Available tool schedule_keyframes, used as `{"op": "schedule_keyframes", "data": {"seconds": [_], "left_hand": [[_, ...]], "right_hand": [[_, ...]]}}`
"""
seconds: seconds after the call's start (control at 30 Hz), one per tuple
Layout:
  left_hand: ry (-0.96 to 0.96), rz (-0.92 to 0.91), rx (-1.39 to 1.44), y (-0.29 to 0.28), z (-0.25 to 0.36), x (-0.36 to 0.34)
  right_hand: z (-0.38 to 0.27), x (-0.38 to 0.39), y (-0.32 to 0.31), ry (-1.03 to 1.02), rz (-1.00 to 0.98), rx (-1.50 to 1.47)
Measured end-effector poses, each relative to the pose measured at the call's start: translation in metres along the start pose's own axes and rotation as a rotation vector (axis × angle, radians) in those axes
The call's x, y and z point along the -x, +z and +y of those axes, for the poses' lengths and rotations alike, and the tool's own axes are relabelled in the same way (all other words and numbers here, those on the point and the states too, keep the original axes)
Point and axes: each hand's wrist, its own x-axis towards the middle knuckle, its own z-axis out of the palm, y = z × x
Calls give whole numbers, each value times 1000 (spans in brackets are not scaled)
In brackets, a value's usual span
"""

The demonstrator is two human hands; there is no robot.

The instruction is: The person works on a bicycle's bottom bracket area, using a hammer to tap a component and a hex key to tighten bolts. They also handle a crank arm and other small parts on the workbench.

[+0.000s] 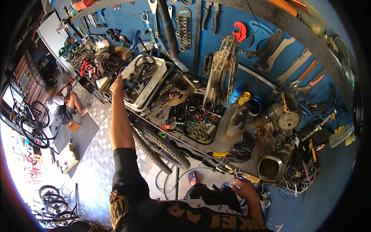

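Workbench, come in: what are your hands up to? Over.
Left hand at white basket, grip unclear. Right hand near metal pan, grip unclear. Bike parts clutter basket.

a red tool (242, 31) hangs on the blue pegboard (228, 13), and a person (58, 103) sits near a bicycle (34, 132).

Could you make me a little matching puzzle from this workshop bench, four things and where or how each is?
1. left hand
2. blue bottle
3. square pan
4. red C-shaped tool

A. has dark contents
B. hangs on the blue pegboard
C. by the white basket
D. beside a yellow container

Pairs: 1-C, 2-D, 3-A, 4-B.
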Motion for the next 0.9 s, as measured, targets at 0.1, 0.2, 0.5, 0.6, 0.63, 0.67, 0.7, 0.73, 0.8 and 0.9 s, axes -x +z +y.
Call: {"op": "schedule_keyframes", "data": {"seconds": [0.1, 0.2, 0.5, 0.6, 0.63, 0.67, 0.7, 0.73, 0.8, 0.9], "left_hand": [[-65, -221, 15, -20, 17, 20], [-41, -325, -148, -42, 35, 40], [293, -197, -876, -76, 25, 66], [433, -94, -764, -85, -6, 96], [476, -30, -688, -88, -23, 118], [645, -160, -663, -87, -40, 144], [592, -141, -654, -88, -58, 176], [622, -81, -637, -86, -84, 220], [625, -85, -504, -77, -141, 326], [1008, -155, -554, -63, -227, 505]], "right_hand": [[7, -1, 3, -20, 3, -4], [13, -1, 6, -45, 11, -11], [27, 0, 2, -82, -76, 5], [36, 0, -1, -126, -83, 42], [40, 0, -2, -139, -91, 66], [44, -1, -2, -187, -85, 52], [47, -2, -3, -224, -86, 50], [51, -4, -3, -239, -105, 65], [57, -14, -3, -350, -137, -11], [66, -31, -2, -429, -258, -143]]}}
